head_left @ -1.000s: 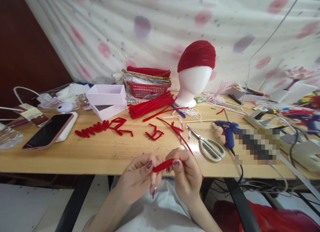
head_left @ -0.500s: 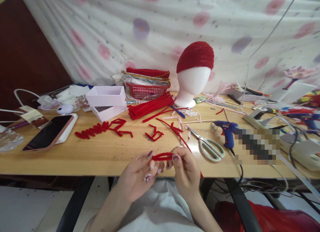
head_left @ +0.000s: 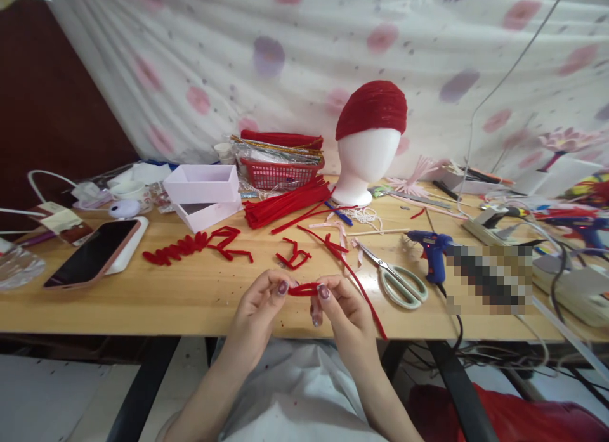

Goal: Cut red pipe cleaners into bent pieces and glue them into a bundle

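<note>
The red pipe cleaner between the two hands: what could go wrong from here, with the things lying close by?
1. The red pipe cleaner is pinched at the table edge by the left hand and right hand; if it slips, it may fall off.
2. Its long tail runs toward the scissors; a pull might drag on them.
3. The glue gun lies near the right hand; if it is hot, a careless reach could burn.

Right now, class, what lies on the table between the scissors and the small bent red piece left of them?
In the head view, between the scissors and the bent red piece lie red pipe-cleaner strands crossing bare table.
</note>
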Available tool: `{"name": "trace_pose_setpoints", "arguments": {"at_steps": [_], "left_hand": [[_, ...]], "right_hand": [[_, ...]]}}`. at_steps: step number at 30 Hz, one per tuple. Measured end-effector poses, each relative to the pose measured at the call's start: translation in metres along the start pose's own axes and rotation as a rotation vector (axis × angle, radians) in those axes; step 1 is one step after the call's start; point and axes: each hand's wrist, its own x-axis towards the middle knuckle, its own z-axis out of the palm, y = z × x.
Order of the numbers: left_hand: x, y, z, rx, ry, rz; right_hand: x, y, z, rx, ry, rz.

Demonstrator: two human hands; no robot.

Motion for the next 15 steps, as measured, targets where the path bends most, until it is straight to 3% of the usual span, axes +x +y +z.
{"name": "trace_pose_setpoints", "arguments": {"at_steps": [15], "left_hand": [[0.0037,0.0019,0.0033,-0.127,0.111,-0.036]], "right_hand": [[-0.0037,-0.0028,-0.0054,-0.231,-0.030,-0.212]]}}
